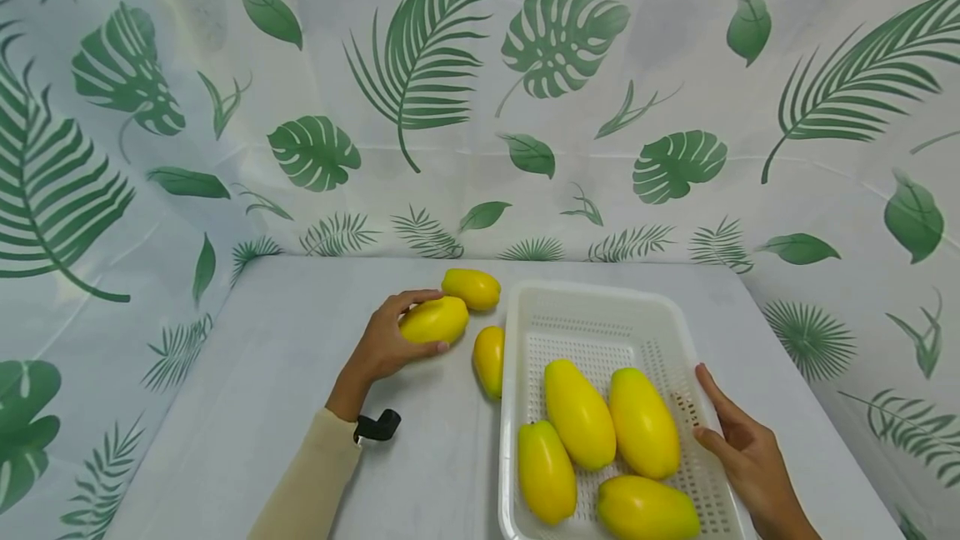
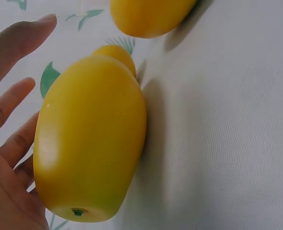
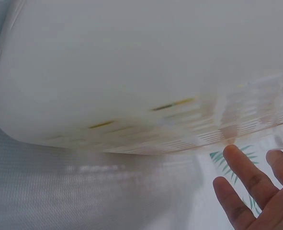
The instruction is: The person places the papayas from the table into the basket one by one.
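Note:
My left hand [image 1: 388,338] is spread around a yellow papaya [image 1: 437,321] on the table, thumb on the near side and fingers on the far side. In the left wrist view, a gap shows between the thumb and this papaya [image 2: 91,139], and the fingers lie extended behind it. Two more papayas lie close by, one behind [image 1: 471,288] and one beside the basket [image 1: 490,361]. With thumb over the rim and fingers along the outside, my right hand [image 1: 750,452] holds the right side of the white plastic basket [image 1: 592,290]. Several papayas [image 1: 579,415] lie inside it.
The table [image 1: 247,390] has a pale cloth cover. A white curtain with green leaf prints [image 1: 450,190] rises behind and on both sides. A black strap device [image 1: 378,425] sits on my left wrist.

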`<state>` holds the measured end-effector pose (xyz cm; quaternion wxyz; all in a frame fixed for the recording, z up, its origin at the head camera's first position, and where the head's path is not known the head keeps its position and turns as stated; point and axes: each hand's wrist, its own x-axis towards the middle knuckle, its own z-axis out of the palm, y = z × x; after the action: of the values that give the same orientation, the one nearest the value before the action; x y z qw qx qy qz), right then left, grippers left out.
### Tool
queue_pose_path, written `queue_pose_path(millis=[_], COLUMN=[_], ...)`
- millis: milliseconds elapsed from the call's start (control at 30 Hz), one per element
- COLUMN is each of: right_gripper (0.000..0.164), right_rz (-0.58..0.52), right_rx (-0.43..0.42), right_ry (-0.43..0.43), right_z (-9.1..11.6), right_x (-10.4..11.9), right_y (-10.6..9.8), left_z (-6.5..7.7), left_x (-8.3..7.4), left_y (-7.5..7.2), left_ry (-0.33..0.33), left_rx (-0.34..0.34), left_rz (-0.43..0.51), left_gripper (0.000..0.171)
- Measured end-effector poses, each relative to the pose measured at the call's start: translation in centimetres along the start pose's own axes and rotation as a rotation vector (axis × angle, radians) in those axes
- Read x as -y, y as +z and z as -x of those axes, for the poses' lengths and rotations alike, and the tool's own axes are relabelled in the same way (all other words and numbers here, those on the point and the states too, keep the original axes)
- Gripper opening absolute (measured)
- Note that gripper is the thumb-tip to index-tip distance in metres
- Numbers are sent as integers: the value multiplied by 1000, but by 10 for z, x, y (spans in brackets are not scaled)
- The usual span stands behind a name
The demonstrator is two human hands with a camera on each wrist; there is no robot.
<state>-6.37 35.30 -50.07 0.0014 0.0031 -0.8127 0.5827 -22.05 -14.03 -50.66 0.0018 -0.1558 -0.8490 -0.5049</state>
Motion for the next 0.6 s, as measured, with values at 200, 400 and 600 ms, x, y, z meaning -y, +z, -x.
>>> queue_pose_path(millis=[200, 400, 600], right_gripper=[71, 71, 70], right_rz=[22, 25, 13], right_rx=[-10, -14, -14], right_ry=[4, -1, 2], right_z=[0, 1, 1], right_x=[1, 2, 3], right_y=[0, 1, 2], left_z=[-2, 1, 3], left_x=[6, 11, 13], left_y=[2, 8, 10], left_ry=[-42, -87, -69], left_rx=[35, 91, 111], left_rz=[-43, -125, -90], left_gripper=[73, 76, 77])
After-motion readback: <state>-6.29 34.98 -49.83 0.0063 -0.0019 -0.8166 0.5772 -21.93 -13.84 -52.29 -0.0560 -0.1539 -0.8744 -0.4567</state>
